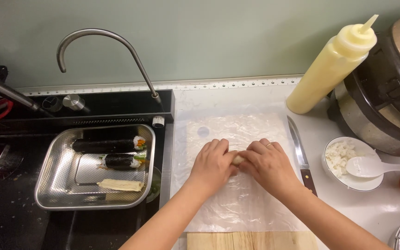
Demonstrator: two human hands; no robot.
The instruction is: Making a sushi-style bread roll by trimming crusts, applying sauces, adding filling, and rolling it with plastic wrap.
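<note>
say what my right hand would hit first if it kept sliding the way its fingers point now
The right hand points left, its fingertips already touching the pale roll. Just past that it would meet the left hand, which grips the same roll from the other side. Nothing else shows between them.

**A kitchen set up for rolling food**

This is a kitchen: a curved tap (103, 44) arches over a dark sink holding a steel tray (54, 185) of seaweed rolls (105, 146). On the white tabletop (376, 208) stand a rice cooker (385, 88), a squeeze bottle (332, 65), a knife (299, 150) and a bowl of rice (341, 159).
</note>
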